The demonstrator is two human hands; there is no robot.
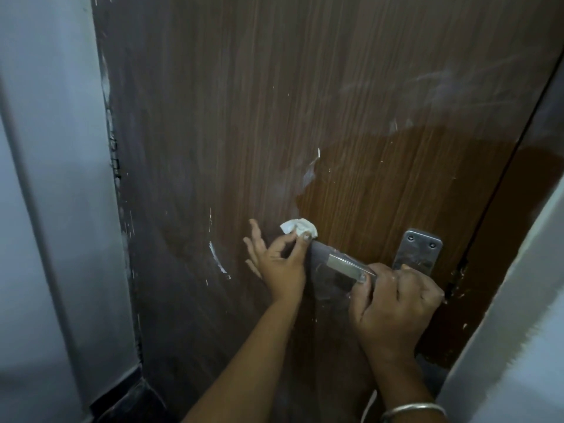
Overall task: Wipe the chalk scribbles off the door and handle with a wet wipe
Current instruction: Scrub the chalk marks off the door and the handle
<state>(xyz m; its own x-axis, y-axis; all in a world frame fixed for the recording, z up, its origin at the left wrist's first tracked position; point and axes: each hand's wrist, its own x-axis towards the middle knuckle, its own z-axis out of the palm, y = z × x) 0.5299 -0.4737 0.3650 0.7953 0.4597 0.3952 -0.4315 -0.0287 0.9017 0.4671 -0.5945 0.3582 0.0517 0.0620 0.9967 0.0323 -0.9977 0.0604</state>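
While I stand close to the brown wooden door (244, 117), most of its surface shows a pale chalk haze, with a darker, wet-looking patch above the handle and faint scribbles (442, 83) remaining at upper right. Lower down, the metal lever handle (345, 264) runs from its screwed plate (419, 250) toward the left. My right hand (393, 312) is wrapped around the handle, fingers closed on it. My left hand (279, 265) pinches the small crumpled wet wipe (299, 227) between thumb and forefinger at the handle's tip, other fingers spread. I judge the shrunken wipe could slip from so light a pinch, or merely smear chalk.
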